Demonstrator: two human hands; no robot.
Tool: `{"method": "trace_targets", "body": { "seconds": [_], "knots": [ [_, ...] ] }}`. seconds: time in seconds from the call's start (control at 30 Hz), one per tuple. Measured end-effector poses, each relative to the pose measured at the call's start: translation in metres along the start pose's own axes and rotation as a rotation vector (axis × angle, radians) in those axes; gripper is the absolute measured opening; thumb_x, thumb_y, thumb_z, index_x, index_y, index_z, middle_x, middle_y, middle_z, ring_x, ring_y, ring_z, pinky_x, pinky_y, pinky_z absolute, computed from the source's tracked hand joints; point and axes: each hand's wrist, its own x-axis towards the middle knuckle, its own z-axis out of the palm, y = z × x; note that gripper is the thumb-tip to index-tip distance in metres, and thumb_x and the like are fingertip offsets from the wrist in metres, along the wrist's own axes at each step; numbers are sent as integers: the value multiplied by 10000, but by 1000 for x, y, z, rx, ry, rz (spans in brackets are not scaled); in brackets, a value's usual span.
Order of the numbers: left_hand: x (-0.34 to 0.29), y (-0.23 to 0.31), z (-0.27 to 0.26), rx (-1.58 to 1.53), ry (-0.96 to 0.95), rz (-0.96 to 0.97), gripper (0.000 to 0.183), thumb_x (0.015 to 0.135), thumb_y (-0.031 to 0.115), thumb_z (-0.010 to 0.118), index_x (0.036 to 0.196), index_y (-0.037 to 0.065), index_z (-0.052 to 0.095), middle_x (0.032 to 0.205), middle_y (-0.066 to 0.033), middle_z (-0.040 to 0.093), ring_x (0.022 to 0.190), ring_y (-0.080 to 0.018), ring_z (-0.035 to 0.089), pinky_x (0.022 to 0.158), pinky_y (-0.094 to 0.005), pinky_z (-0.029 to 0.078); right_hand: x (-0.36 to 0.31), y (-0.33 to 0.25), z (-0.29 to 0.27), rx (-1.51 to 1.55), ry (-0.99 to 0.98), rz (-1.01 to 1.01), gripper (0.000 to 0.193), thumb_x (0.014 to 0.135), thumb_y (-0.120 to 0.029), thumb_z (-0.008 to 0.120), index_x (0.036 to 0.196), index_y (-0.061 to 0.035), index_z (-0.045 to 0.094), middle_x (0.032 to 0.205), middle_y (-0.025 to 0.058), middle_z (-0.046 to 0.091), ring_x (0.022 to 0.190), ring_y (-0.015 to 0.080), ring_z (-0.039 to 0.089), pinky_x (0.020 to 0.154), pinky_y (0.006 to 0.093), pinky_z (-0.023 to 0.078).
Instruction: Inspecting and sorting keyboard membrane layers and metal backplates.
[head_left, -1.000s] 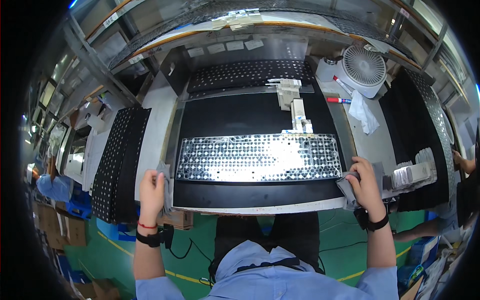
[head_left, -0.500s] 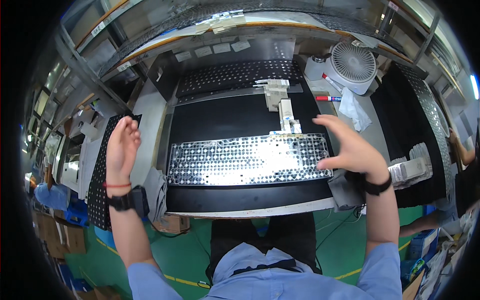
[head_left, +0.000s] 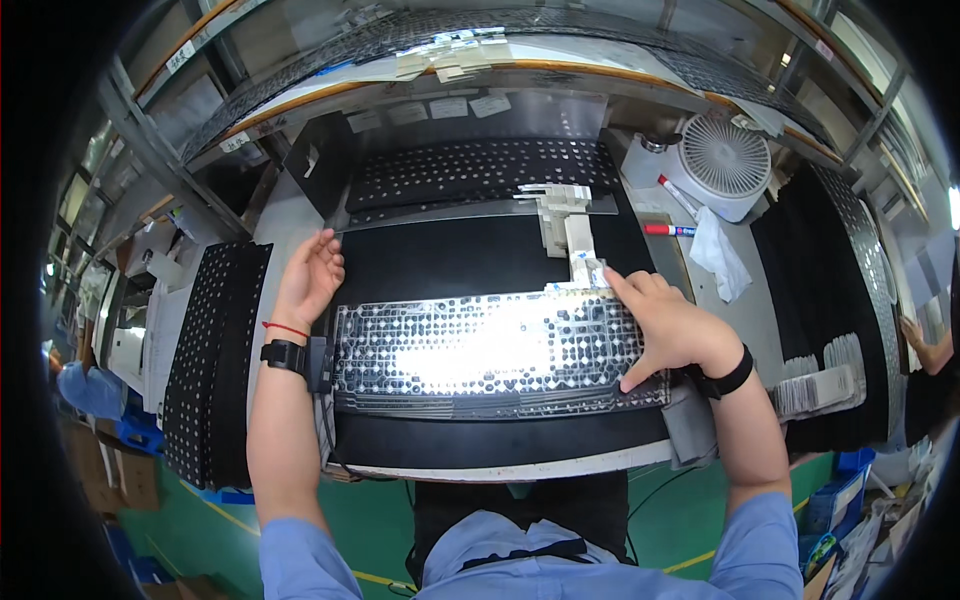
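A stack of clear, keyboard-shaped sheets [head_left: 460, 345] patterned with dark dots lies on the black work surface [head_left: 450, 250]. Strong glare whitens its middle. Layered edges show along its near side. My right hand [head_left: 680, 330] grips the right end of the upper sheets, thumb at the near edge and fingers at the far edge. Just off the stack's far left corner is my left hand [head_left: 312, 275], open and holding nothing, its fingers loosely bent. Pale paper tags [head_left: 580, 250] run back from the stack's far edge, close to my right fingertips.
A white fan [head_left: 725, 165] stands at the back right, near a red marker [head_left: 668, 230] and a white cloth [head_left: 718, 255]. More pale tags [head_left: 822, 385] sit on black sheets at right. Dotted black sheets [head_left: 205, 350] lie at left. A shelf [head_left: 440, 90] crosses the back.
My right hand has come down onto the stack's right end. My left hand has moved right, toward its left end. The layered near edges now show where a single flat edge appeared before.
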Motion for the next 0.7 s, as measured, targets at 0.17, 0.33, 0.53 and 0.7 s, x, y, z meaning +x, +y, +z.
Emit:
{"method": "trace_targets", "body": {
  "seconds": [0.17, 0.33, 0.53, 0.7],
  "knots": [
    [-9, -2, 11, -16, -66, 47, 257, 1043, 279, 525, 1156, 64, 606, 990, -45, 651, 842, -154, 631, 750, -268, 550, 7, 41, 22, 455, 281, 49, 689, 764, -287, 836, 1311, 33, 565, 1098, 234, 642, 1003, 353, 621, 919, 389, 488],
    [-5, 8, 15, -42, -8, 74, 252, 1037, 274, 536, 1153, 62, 607, 979, -40, 656, 839, -152, 630, 748, -268, 545, 13, 32, 16, 428, 344, 32, 245, 827, -155, 762, 973, 11, 656, 918, 158, 674, 855, 306, 642, 763, 378, 492],
    [5, 10, 29, 118, 1, -32, 244, 1036, 269, 540, 1133, 59, 618, 989, -48, 673, 852, -149, 644, 749, -271, 541, 1, 29, 6, 465, 299, 116, 202, 848, -96, 746, 981, 15, 642, 853, 87, 642, 782, 184, 595, 721, 316, 469],
    [5, -10, 25, 145, -38, -84, 316, 1048, 311, 521, 1199, 43, 594, 1116, -113, 682, 959, -201, 674, 866, -318, 560, -10, 42, 26, 414, 330, 74, 222, 860, -125, 749, 1003, 0, 633, 886, 78, 637, 814, 176, 596, 736, 312, 469]
  ]
}}
